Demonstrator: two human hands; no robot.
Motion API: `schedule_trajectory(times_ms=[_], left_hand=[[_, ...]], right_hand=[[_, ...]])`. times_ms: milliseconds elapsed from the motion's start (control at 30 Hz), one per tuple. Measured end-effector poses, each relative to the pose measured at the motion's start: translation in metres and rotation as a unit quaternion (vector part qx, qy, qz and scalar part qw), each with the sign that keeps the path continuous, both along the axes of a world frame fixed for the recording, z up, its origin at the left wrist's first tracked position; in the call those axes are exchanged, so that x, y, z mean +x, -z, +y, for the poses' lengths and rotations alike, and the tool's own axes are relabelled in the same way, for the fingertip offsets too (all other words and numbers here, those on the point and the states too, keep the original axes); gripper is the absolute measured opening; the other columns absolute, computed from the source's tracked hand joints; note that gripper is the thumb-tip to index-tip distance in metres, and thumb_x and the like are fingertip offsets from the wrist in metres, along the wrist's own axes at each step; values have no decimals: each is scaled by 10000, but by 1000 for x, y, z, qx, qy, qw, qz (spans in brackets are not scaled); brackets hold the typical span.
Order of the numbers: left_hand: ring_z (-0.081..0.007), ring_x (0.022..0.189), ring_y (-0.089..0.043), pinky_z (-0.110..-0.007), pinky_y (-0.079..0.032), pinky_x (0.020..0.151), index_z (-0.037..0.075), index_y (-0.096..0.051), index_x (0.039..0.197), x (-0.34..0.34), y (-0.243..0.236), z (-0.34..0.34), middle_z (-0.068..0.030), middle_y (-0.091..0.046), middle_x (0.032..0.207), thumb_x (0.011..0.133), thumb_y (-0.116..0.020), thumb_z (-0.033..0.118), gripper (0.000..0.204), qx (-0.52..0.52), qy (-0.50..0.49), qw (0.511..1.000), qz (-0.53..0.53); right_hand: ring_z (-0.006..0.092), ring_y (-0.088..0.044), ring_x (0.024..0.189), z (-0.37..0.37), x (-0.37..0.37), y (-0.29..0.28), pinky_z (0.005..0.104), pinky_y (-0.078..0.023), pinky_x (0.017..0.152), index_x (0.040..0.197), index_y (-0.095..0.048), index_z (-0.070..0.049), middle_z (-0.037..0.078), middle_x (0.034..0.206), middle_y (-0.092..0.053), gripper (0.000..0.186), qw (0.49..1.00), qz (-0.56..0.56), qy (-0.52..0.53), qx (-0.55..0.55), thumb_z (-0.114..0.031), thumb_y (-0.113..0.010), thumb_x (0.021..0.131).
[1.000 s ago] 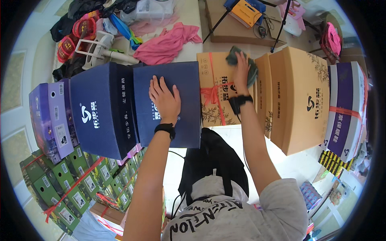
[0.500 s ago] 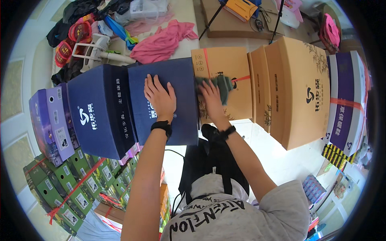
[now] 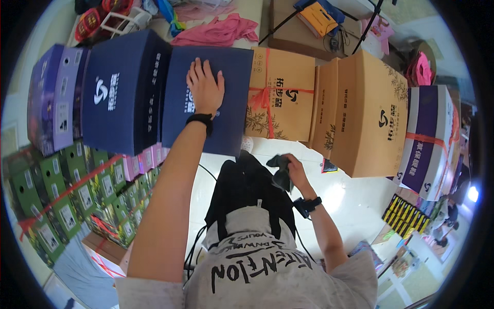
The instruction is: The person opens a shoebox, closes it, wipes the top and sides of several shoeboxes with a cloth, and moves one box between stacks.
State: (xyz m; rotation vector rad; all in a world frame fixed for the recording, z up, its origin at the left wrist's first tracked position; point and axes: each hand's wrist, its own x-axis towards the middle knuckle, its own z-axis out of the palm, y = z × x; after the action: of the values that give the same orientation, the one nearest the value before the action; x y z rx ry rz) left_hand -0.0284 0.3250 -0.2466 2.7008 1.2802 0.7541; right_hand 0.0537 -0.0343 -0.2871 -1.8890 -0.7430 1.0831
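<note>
My left hand (image 3: 206, 91) lies flat, fingers spread, on the lid of a dark blue box (image 3: 234, 69). Down by my lap, my right hand (image 3: 297, 172) grips a dark grey-green cloth (image 3: 281, 174), which hangs bunched from the fingers. To the right of the blue box sits a tan box (image 3: 285, 72), tied with red ribbon (image 3: 262, 97) knotted on its left side. Another dark blue box (image 3: 131, 67) stands left of the one under my left hand. Larger tan boxes (image 3: 360, 118) line up further right.
Purple boxes stand at the row's left end (image 3: 64, 103) and right end (image 3: 429, 149). Green boxes (image 3: 67, 221) are stacked at lower left. Behind the row lie a pink cloth (image 3: 218, 32) and an orange box (image 3: 318, 19) beside tripod legs. White floor (image 3: 329, 198) shows at right.
My right hand has drawn back from the tan box toward my lap, bringing the cloth along. My left hand stays on the blue box. The view has shifted, with the row appearing higher.
</note>
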Motion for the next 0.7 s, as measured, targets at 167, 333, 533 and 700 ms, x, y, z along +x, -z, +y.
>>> schedule_trajectory(times_ms=[167, 333, 533, 700], left_hand=[[-350, 1183, -356, -454, -228, 1010, -19, -458, 1150, -17, 1, 4, -202, -450, 1220, 821, -545, 337, 493, -30, -3, 992, -121], [-274, 1021, -516, -374, -386, 869, 12, -477, 1100, -59, -44, -28, -162, -518, 1103, 842, -568, 252, 363, -281, -24, 882, -377], [-140, 783, -594, -264, -461, 716, 27, -521, 1012, -239, -28, -167, -71, -596, 844, 867, -500, 36, 146, -265, -123, 815, -500], [-169, 729, -598, -282, -500, 648, -24, -536, 989, -398, 83, -318, -100, -602, 836, 868, -467, 55, 160, -388, -376, 720, -435]], right_hand=[[168, -546, 761, 55, 20, -12, 289, -431, 731, 895, -590, 62, 120, 782, -599, 483, 980, 2, 174, -95, -402, -457, 894], [155, -567, 702, 93, 38, 11, 282, -440, 642, 857, -616, 52, 107, 761, -616, 423, 987, -104, 58, -109, -368, -570, 841], [168, -606, 720, 74, -9, 54, 281, -495, 653, 1037, -571, 13, 76, 854, -624, 294, 979, 139, 6, -145, -231, -551, 873], [209, -602, 873, 50, -11, 105, 336, -506, 783, 1133, -538, -58, 80, 1021, -613, 319, 963, 250, 69, -70, -269, -508, 896]])
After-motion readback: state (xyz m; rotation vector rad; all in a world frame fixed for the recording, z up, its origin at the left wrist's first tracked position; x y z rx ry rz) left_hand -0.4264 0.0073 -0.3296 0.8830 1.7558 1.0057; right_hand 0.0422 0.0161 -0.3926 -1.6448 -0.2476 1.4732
